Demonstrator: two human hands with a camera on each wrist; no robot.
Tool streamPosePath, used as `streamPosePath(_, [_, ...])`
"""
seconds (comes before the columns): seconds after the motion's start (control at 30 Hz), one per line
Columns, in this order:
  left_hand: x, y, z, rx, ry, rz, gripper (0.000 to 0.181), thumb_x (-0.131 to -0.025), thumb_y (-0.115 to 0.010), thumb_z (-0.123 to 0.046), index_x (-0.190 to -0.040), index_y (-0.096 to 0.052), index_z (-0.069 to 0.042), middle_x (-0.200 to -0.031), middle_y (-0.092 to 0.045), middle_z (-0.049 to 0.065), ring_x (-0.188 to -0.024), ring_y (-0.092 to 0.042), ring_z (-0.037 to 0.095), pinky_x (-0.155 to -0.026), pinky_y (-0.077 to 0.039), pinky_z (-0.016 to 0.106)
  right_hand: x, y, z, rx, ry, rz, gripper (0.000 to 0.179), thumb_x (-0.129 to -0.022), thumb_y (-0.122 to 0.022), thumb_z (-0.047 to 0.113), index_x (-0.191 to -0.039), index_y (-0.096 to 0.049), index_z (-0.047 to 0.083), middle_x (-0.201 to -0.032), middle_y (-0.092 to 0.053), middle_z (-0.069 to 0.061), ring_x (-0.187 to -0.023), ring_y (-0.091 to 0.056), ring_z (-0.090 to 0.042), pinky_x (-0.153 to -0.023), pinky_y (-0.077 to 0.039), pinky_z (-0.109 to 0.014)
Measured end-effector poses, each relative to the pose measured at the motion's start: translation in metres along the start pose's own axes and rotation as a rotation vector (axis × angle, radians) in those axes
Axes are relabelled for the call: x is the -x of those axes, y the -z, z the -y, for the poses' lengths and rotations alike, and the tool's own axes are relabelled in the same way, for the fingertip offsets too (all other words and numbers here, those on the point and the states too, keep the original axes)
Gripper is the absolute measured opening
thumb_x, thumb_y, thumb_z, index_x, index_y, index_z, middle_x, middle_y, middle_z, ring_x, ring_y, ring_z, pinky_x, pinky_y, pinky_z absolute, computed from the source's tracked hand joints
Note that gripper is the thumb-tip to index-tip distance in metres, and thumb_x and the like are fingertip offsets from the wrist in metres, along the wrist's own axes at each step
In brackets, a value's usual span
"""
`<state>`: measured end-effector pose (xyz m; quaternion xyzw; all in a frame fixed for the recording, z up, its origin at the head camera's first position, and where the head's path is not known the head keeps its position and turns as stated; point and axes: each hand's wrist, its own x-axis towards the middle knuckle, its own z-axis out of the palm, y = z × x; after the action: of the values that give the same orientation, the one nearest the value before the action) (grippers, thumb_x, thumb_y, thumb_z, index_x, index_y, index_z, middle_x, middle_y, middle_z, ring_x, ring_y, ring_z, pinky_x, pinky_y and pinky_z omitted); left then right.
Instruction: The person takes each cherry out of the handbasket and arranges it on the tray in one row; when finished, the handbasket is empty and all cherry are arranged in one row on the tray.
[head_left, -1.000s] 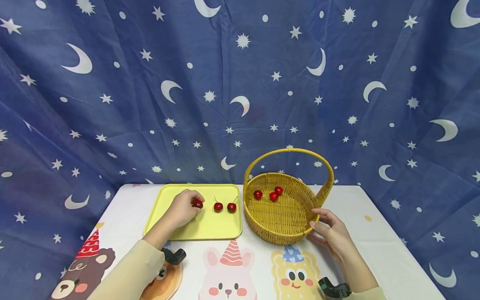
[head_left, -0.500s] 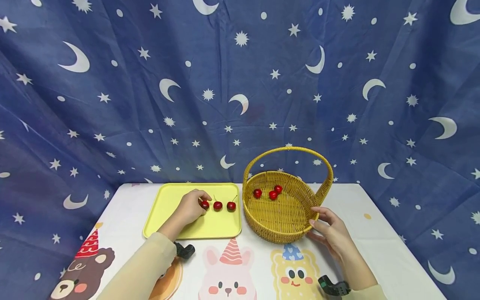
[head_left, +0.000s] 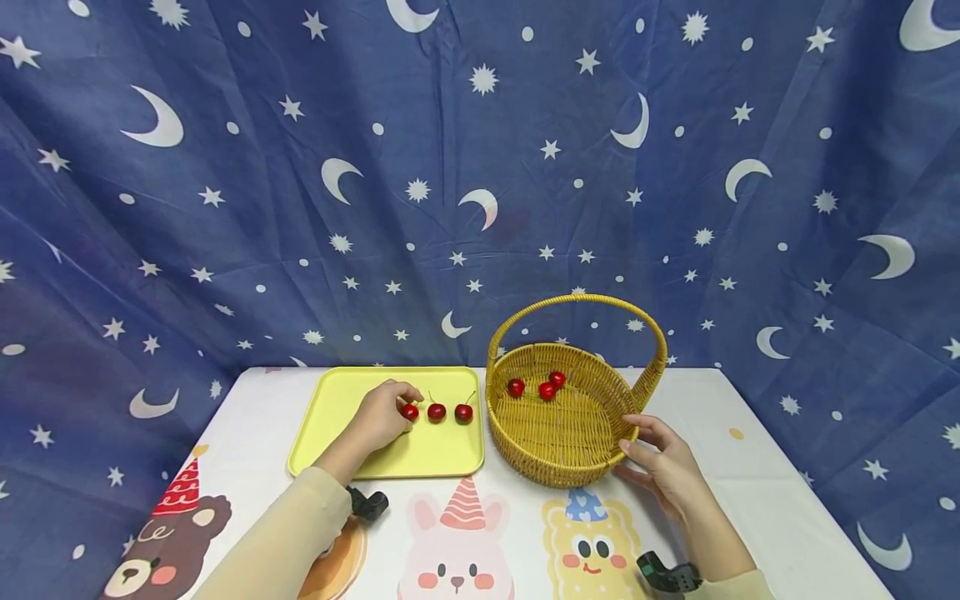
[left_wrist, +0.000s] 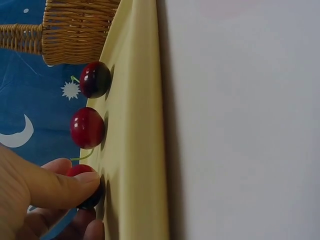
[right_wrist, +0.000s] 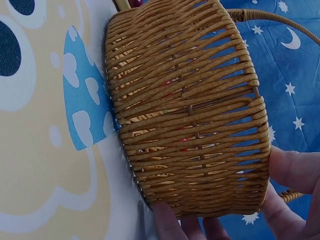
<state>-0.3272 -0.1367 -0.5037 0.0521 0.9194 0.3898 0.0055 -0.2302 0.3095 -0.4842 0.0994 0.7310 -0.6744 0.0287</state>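
Observation:
My left hand (head_left: 382, 414) pinches a dark red cherry (left_wrist: 85, 186) low over the yellow tray (head_left: 322, 450), thumb on its near side. Whether that cherry touches the tray is hard to tell. Beside it, a middle cherry (head_left: 437, 412) and a right cherry (head_left: 463, 413) sit in a row, stems up. To the right stands a woven basket (head_left: 555, 475) with a tall arched handle (head_left: 577, 297). Several red cherries (head_left: 547, 391) lie in its back left part. My right hand (head_left: 667, 467) grips the basket's right side at the rim, some fingers lower on the outer wall (right_wrist: 190, 125).
A white tablecloth (head_left: 750, 483) printed with cartoon animals covers the table. Behind the table hangs a blue curtain (head_left: 480, 167) with moons and stars. The tray's right edge lies close to the basket.
My left hand has shifted right with its cherry, nearer the middle cherry, and has stayed there over the last half second. The right hand and basket look unmoved.

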Motion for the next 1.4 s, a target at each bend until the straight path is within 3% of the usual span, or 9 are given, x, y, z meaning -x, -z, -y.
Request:
streamPosePath(0.23, [-0.001,0.000,-0.001,-0.001,0.010,-0.007,0.041,-0.080,-0.086,0.008,-0.115,-0.079,-0.013,-0.113,-0.069,0.007,-0.100,-0.066,0.025,-0.091,-0.057,0.042,0.000,0.000,0.001,-0.007,0.004,0.005,0.049,-0.103,-0.067,0.004,-0.150,-0.051,0.005,-0.148,-0.043,-0.019,-0.116,-0.069,-0.021,-0.101,-0.062,-0.050])
streamPosePath(0.37, [0.000,0.004,-0.006,-0.049,-0.033,-0.036,0.041,-0.080,-0.087,0.005,-0.116,-0.078,-0.013,-0.117,-0.068,0.008,-0.105,-0.066,0.027,-0.094,-0.055,0.045,0.000,0.001,0.000,-0.017,0.005,0.009,0.045,-0.102,-0.068,0.004,-0.146,-0.056,0.010,-0.146,-0.044,-0.018,-0.114,-0.070,-0.019,-0.101,-0.062,-0.051])
streamPosePath(0.57, [0.012,0.015,-0.046,-0.063,-0.169,-0.098,0.042,-0.080,-0.085,0.004,-0.117,-0.077,-0.013,-0.119,-0.069,0.009,-0.111,-0.065,0.032,-0.095,-0.054,0.047,0.001,0.001,-0.001,-0.026,0.002,0.012,0.043,-0.101,-0.070,0.004,-0.142,-0.060,0.014,-0.148,-0.043,-0.020,-0.112,-0.070,-0.018,-0.100,-0.062,-0.050])
streamPosePath(0.67, [0.024,0.015,-0.080,0.034,-0.258,-0.041,0.037,-0.081,-0.085,0.006,-0.111,-0.076,-0.013,-0.114,-0.071,0.006,-0.108,-0.068,0.031,-0.091,-0.057,0.043,0.001,0.001,-0.002,-0.020,0.000,0.008,0.045,-0.101,-0.069,0.004,-0.144,-0.058,0.011,-0.150,-0.042,-0.022,-0.112,-0.071,-0.019,-0.099,-0.063,-0.049])
streamPosePath(0.77, [0.034,0.007,-0.110,0.145,-0.337,0.085,0.035,-0.084,-0.083,0.007,-0.110,-0.075,-0.014,-0.112,-0.072,0.004,-0.105,-0.070,0.028,-0.088,-0.059,0.036,0.000,0.001,-0.001,-0.019,-0.005,0.009,0.049,-0.102,-0.068,0.003,-0.148,-0.054,0.007,-0.151,-0.041,-0.023,-0.114,-0.071,-0.021,-0.099,-0.063,-0.048])
streamPosePath(0.87, [0.038,-0.006,-0.135,0.229,-0.356,0.225,0.038,-0.088,-0.081,0.006,-0.118,-0.073,-0.016,-0.118,-0.073,0.003,-0.110,-0.069,0.024,-0.090,-0.060,0.032,0.000,0.001,0.000,-0.016,-0.007,0.007,0.052,-0.102,-0.068,0.004,-0.151,-0.051,0.005,-0.153,-0.040,-0.023,-0.115,-0.070,-0.023,-0.100,-0.062,-0.049])
streamPosePath(1.1, [0.008,-0.054,-0.161,0.362,-0.343,0.397,0.053,-0.089,-0.080,0.007,-0.137,-0.067,-0.012,-0.133,-0.071,0.008,-0.127,-0.068,0.034,-0.106,-0.058,0.040,0.000,0.002,0.000,-0.006,0.005,0.012,0.052,-0.102,-0.069,0.005,-0.151,-0.051,0.005,-0.152,-0.041,-0.023,-0.116,-0.070,-0.022,-0.100,-0.062,-0.050])
streamPosePath(1.23, [-0.015,-0.080,-0.163,0.387,-0.286,0.392,0.058,-0.088,-0.080,0.008,-0.141,-0.064,-0.009,-0.143,-0.066,0.017,-0.133,-0.065,0.042,-0.109,-0.057,0.044,0.000,0.003,-0.001,-0.009,0.002,0.012,0.051,-0.102,-0.068,0.004,-0.150,-0.052,0.006,-0.153,-0.040,-0.024,-0.116,-0.070,-0.023,-0.101,-0.062,-0.051])
streamPosePath(1.4, [-0.033,-0.094,-0.165,0.412,-0.150,0.345,0.062,-0.089,-0.079,0.008,-0.146,-0.061,-0.007,-0.153,-0.060,0.019,-0.128,-0.068,0.037,-0.100,-0.060,0.042,0.000,0.002,-0.001,-0.002,0.002,0.018,0.052,-0.102,-0.068,0.004,-0.151,-0.050,0.005,-0.156,-0.039,-0.025,-0.118,-0.069,-0.024,-0.100,-0.062,-0.050])
